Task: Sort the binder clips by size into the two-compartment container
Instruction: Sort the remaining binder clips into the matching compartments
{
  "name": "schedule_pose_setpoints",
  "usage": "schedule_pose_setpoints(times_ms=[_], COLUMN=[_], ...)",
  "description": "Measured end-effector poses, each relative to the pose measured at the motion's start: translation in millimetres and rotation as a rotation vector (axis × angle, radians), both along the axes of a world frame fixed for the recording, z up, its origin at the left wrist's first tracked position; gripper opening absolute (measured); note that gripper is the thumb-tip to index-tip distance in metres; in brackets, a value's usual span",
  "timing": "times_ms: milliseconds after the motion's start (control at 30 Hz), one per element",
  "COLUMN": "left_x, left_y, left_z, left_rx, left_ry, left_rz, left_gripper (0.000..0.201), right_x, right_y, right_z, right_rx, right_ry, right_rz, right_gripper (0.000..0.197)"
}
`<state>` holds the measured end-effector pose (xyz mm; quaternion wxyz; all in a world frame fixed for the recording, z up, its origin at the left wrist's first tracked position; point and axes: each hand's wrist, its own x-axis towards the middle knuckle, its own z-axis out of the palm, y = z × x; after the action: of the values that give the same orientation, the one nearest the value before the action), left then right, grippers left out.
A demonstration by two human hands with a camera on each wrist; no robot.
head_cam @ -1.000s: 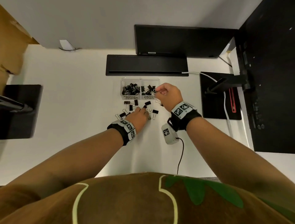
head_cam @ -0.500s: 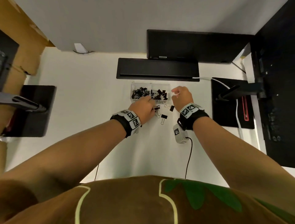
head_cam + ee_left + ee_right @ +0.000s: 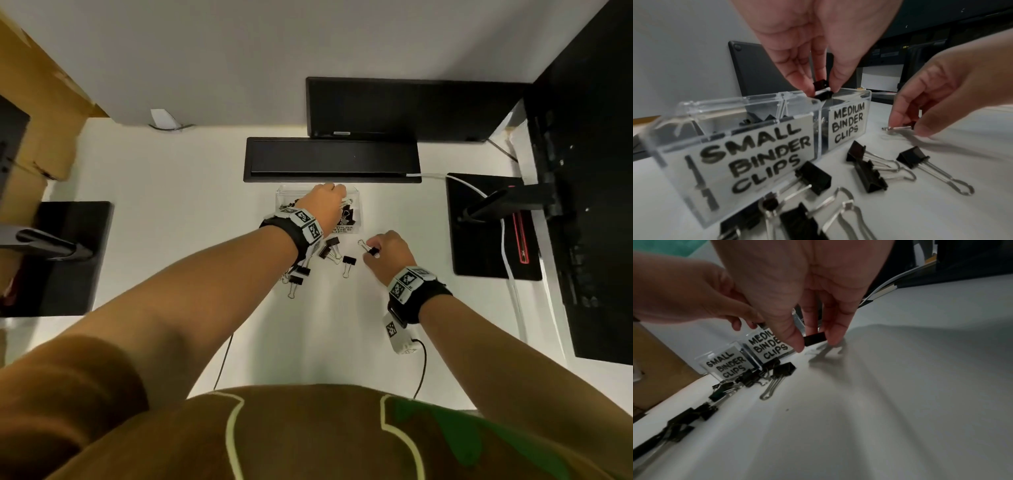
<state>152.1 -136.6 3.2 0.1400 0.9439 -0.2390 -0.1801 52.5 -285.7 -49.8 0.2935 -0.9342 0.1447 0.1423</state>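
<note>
Over the two-compartment container [image 3: 352, 200] from the head view, left hand [image 3: 323, 205], loose binder clips [image 3: 348, 263] on white bench [image 3: 171, 240]; left wrist, small clip [image 3: 821, 91] pinched above the divider; right wrist, right hand [image 3: 807, 308] pinching a black clip [image 3: 815, 341] just off the bench.

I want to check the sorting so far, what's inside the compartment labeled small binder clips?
Through the clear wall of the small binder clips compartment, a few black clips show above the label. The label covers the lower part, so their count and sizes cannot be told.
</note>
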Motion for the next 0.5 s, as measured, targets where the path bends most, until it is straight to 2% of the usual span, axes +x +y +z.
schedule_pose_setpoints(times_ms=[167,267,367,500], left_x=[-15,-30,-48,-63], left_y=[8,16,27,39], left_z=[-7,-15,-31,-49], left_rx=[-0.051,-0.076,-0.047,0.069], left_ry=[-0.118,-0.180,-0.147,-0.018], left_rz=[-0.038,-0.146,-0.288,-0.260], left_gripper=[0.034,0.029,0.030,0.043], right_x=[-10,-14,-17,-20], right_y=[16,28,34,34], right_z=[-2,-6,-6,-6], right_rx=[0.055,0.049,0.007,0.031], right_ry=[-0.040,-0.040,-0.036,0.004], right_rz=[0.084,0.165,0.227,0.161], right_gripper=[0.034,0.039,0.037,0.034])
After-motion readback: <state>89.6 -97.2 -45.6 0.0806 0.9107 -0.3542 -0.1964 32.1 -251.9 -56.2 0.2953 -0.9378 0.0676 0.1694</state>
